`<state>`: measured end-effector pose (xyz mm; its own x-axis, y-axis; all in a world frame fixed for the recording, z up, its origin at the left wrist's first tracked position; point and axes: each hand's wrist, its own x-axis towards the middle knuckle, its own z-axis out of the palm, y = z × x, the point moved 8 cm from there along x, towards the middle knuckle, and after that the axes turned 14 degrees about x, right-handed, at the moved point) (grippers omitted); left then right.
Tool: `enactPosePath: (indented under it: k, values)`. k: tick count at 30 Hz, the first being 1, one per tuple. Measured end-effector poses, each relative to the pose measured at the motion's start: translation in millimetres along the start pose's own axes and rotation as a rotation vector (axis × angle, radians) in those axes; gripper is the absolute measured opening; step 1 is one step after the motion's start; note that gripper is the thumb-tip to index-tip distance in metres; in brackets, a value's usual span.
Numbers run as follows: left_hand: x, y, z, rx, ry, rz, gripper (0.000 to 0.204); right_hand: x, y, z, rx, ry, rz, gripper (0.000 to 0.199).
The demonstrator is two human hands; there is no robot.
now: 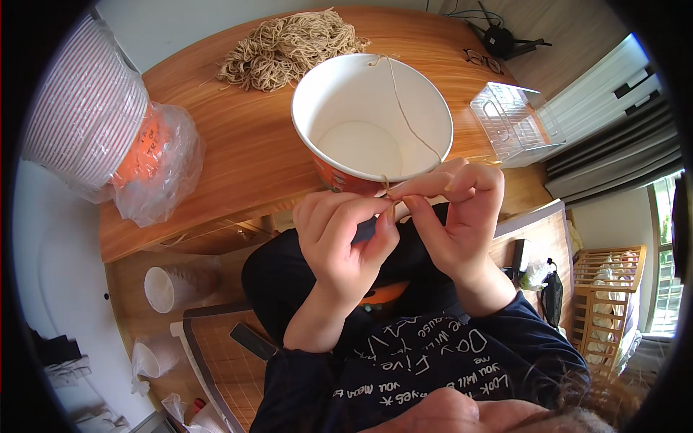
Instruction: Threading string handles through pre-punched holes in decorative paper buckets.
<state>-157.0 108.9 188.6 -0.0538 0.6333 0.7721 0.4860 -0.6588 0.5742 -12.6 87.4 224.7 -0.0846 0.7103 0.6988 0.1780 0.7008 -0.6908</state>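
A large paper bucket [328, 108], white inside and red outside, stands at the near edge of the wooden table. One thin beige cord [401, 108] is fastened at its far rim and runs across the opening to the near rim, where a short piece hangs by the wall. Just in front of that near rim, my left hand [343, 242] and my right hand [462, 216] meet with thumbs and forefingers pinched together on the cord. The fingertips hide the exact shape of the cord between them.
A tangled heap of beige cord [289, 47] lies behind the bucket. At left rises a tall plastic-wrapped stack of paper buckets [86, 108]. To the right are a clear wire-like basket [516, 119] and eyeglasses [482, 60]. A phone [253, 340] lies below on the left.
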Motion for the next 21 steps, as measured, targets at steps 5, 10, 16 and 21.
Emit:
enactPosePath:
  k: [5, 10, 16, 21]
  values:
    - [0.0, -0.8, -0.6, 0.026, 0.016, 0.015, 0.019, 0.6, -0.3, 1.7, 0.013, 0.018, 0.023, 0.042]
    - [-0.1, -1.3, -0.7, 0.008, 0.041, 0.004, 0.018, -0.9, 1.8, 2.4, 0.041, 0.014, 0.084, 0.038]
    - [0.0, -2.9, -2.5, -0.009, 0.054, -0.008, 0.017, -3.5, 2.5, 2.7, 0.041, -0.040, 0.095, 0.038]
    - [-0.1, -5.5, -3.1, -0.051, 0.049, -0.037, 0.016, -2.8, 3.3, 4.8, 0.081, -0.040, 0.065, 0.041]
